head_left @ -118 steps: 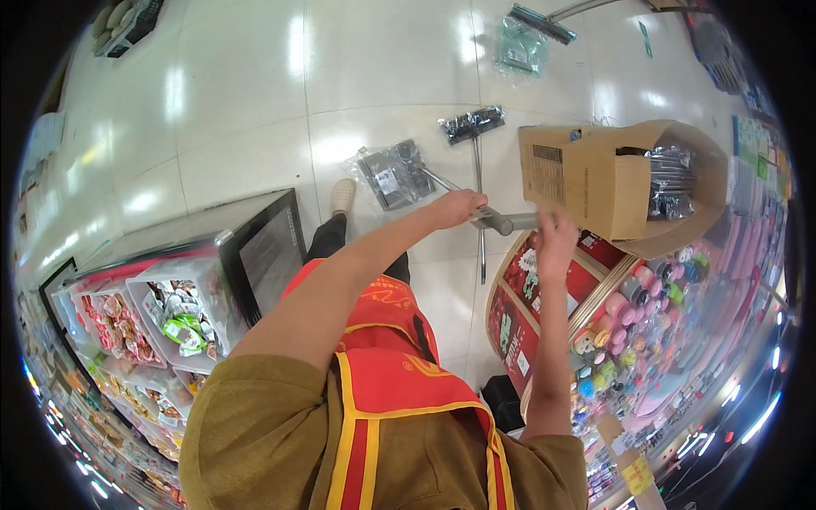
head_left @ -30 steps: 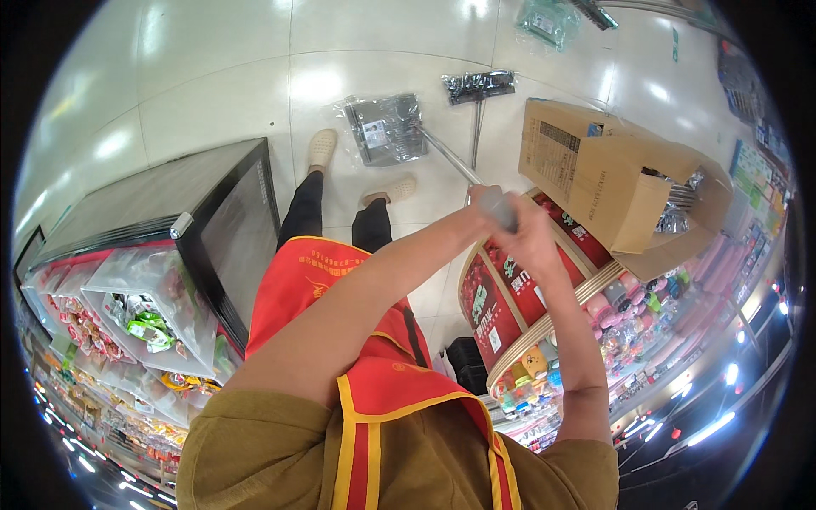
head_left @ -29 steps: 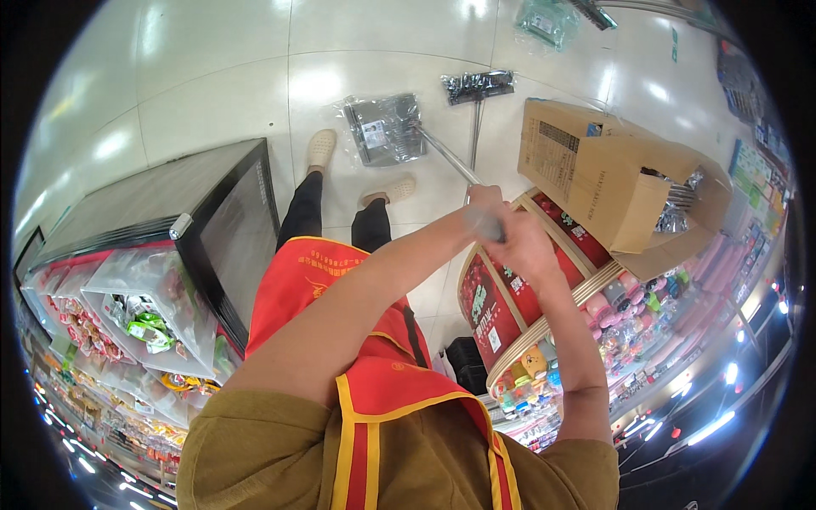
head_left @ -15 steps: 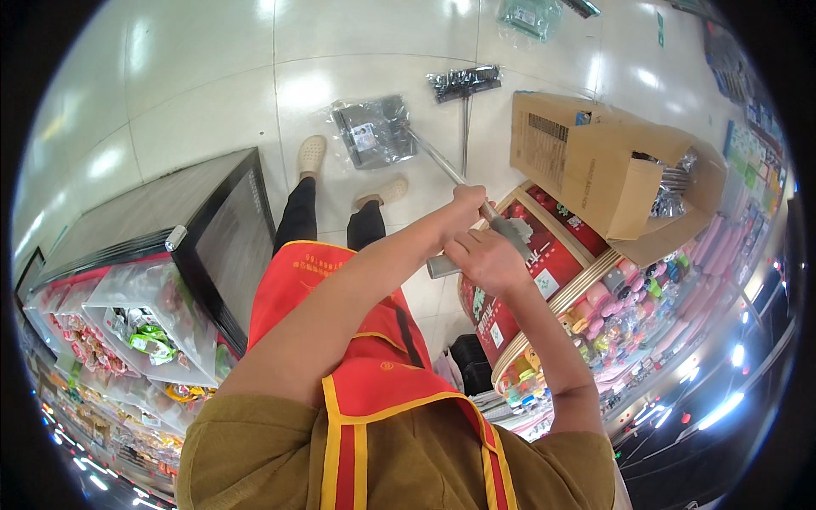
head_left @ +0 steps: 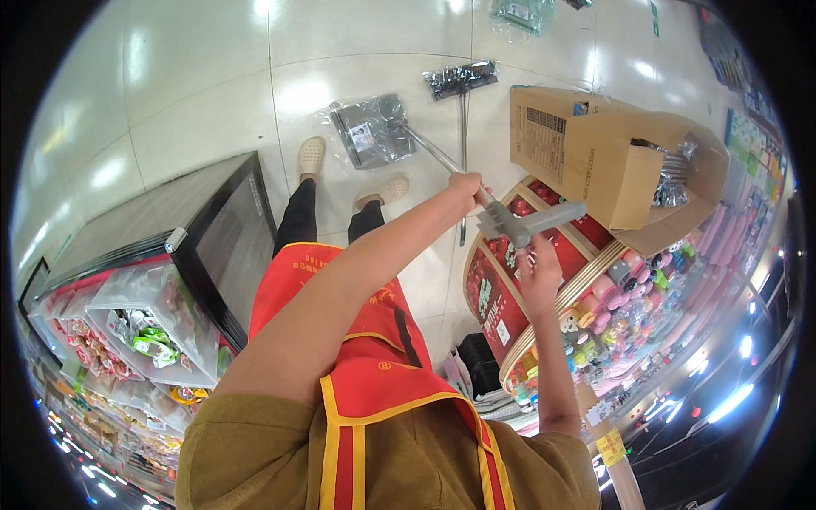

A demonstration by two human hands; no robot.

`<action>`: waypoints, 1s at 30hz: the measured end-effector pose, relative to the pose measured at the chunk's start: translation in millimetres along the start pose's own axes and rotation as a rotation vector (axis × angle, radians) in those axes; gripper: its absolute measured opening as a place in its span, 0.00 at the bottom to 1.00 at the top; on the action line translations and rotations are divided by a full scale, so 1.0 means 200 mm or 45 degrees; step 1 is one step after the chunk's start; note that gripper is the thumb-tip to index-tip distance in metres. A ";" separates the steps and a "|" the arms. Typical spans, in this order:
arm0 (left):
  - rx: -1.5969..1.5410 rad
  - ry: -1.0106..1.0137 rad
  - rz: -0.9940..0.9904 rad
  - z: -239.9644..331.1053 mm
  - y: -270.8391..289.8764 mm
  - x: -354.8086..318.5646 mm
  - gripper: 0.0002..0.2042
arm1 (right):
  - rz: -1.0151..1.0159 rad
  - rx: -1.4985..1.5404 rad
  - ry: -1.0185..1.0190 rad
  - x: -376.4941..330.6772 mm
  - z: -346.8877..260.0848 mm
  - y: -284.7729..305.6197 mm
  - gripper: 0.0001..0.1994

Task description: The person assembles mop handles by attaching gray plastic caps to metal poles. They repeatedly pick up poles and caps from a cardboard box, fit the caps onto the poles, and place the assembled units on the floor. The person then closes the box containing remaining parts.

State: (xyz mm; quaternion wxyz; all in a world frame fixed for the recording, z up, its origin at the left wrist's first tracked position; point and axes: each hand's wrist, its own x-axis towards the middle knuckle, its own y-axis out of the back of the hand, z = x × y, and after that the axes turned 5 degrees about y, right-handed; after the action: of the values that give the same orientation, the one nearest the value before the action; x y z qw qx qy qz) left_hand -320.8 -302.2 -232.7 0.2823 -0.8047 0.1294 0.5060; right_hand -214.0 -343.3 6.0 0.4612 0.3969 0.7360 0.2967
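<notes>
Grey handle [head_left: 544, 221] now points right, not left. Cardboard box [head_left: 591, 166] holds silvery wrapped rods [head_left: 671, 189]; translucent bin [head_left: 174, 289], packets [head_left: 155, 345]. Left grip [head_left: 466, 189] clasps metal pole [head_left: 437, 153] just beside handle; right grip [head_left: 541, 276], loosely spread, sits beneath handle, contact unclear. Pole leads to bagged dustpan [head_left: 369, 136] on floor [head_left: 204, 102].

1. Left arm [head_left: 340, 293]: bare below the sleeve, stretched long and nearly straight from lower left up across the front of the body.
2. Left hand [head_left: 466, 189]: closed in a grip, farther from the body than the right.
3. Right arm [head_left: 557, 365]: bent, its bare forearm rising almost upright on the right.
4. Right hand [head_left: 541, 274]: raised near the left, loosely curled rather than clenched, fingers [head_left: 526, 270] pointing upward.
</notes>
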 end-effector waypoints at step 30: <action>1.841 -1.816 0.182 0.15 0.39 -0.23 0.23 | 0.337 0.031 0.303 0.24 -0.23 -0.08 0.25</action>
State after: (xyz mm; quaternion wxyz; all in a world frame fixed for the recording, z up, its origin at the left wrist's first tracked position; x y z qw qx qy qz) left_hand -402.2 -350.9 -226.8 0.6814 0.0574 0.2537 0.6842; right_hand -272.7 -313.5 -9.8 0.3228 0.4580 0.7302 0.3910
